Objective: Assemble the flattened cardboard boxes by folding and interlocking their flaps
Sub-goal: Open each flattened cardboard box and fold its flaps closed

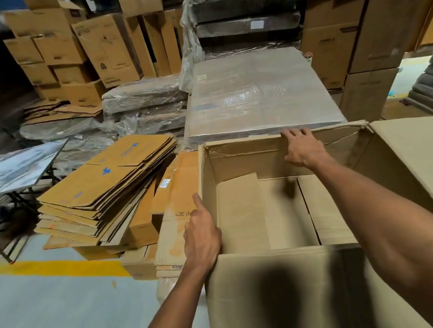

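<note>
Warehouse floor (pixel 40 307), grey with a yellow stripe, crowded by stacked cartons and a plastic-wrapped pallet (pixel 256 96). Left hand (pixel 202 232) clamped on the left wall of the open box (pixel 272 294) near its closest corner: thumb straight along the outside, fingers tucked inside out of sight. Right hand (pixel 303 148) stretched across to the far wall, fingers hooked over its top edge. Box upright between both arms, bottom flaps folded flat inside, right top flap splayed outward. Pile of flattened boxes (pixel 96 196) just left of it.
</note>
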Demonstrator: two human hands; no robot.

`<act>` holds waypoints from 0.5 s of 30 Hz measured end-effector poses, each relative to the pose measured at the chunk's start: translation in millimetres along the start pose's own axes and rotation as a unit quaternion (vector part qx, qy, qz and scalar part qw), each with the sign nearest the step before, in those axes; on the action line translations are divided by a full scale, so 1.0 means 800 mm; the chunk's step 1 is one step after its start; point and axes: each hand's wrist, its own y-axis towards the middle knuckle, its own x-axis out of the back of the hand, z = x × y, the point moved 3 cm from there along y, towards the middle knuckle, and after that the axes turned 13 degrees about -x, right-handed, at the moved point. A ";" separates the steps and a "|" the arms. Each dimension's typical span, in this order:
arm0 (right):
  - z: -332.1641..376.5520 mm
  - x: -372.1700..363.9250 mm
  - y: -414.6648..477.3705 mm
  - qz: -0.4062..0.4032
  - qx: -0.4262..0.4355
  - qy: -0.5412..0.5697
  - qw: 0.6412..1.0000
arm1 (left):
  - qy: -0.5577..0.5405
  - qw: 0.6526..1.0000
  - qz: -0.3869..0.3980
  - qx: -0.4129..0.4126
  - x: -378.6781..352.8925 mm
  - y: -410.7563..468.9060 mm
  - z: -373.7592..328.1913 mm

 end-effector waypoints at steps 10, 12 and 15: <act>-0.001 0.022 -0.067 -0.026 0.034 0.038 0.998 | 0.002 1.000 -0.013 0.007 0.002 0.008 0.005; -0.020 0.022 -0.108 -0.052 0.026 0.114 0.992 | -0.036 0.999 0.000 0.022 0.005 0.012 0.008; -0.070 0.017 -0.177 -0.098 -0.026 0.229 0.968 | -0.164 0.985 0.012 0.054 0.017 0.005 0.010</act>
